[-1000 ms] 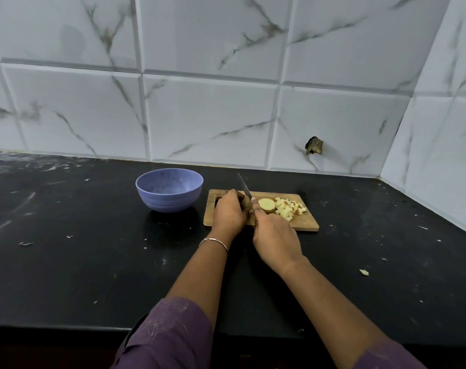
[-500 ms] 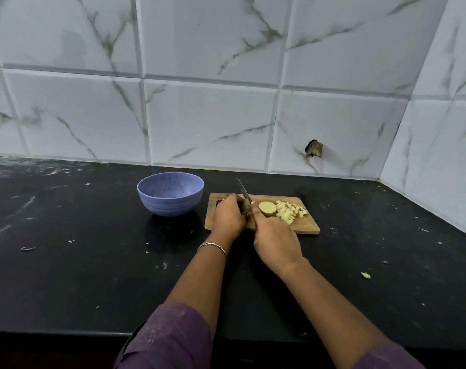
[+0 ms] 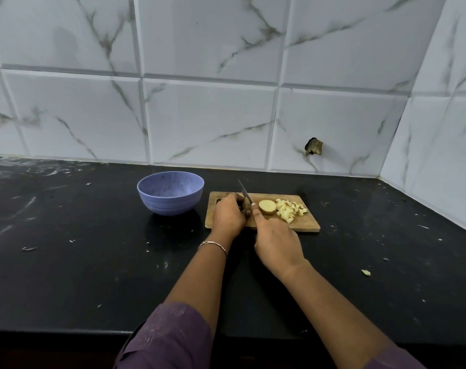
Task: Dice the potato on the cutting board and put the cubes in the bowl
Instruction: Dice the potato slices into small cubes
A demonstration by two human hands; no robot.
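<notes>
bowl [image 3: 170, 205] just beside cutting board [image 3: 305, 222]

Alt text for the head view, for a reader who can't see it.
At a wooden board on a black counter, the right hand grips a knife, the left hand curled beside it. A potato slice and cubes lie on the board; an empty bowl stands to its left.

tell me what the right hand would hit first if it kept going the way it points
Probably the left hand: the right hand points forward-left along the knife, toward the left fingers, though depth is unclear. The potato half lies off to its right.
</notes>
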